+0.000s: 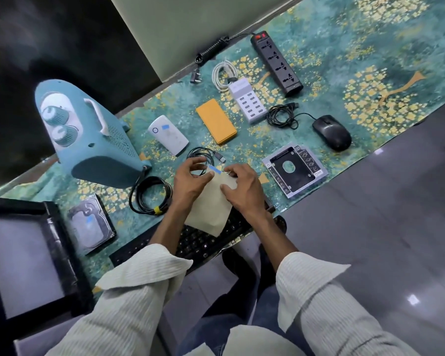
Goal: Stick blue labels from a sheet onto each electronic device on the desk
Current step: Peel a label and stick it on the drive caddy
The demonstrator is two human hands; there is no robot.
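Note:
Both hands hold a pale label sheet (pixel 211 209) above the black keyboard (pixel 190 242). My left hand (pixel 192 179) grips its upper left edge. My right hand (pixel 242 187) pinches its top right corner. One blue label (pixel 214 169) shows at the sheet's top edge between my fingertips. Blue labels sit on the white router (pixel 168 134) and the hard drive (pixel 90 223). The orange power bank (pixel 216 121), USB charging hub (pixel 248 100), power strip (pixel 276 62), mouse (pixel 332 132) and drive caddy (pixel 294 169) show no label.
A teal heater (pixel 88 134) stands at the left. A dark monitor (pixel 21 263) lies at the lower left. Coiled cables (pixel 149 195) lie near the keyboard, with a white cable (pixel 222 74) and a black plug (pixel 196 75) at the back edge. Floor tiles lie to the right.

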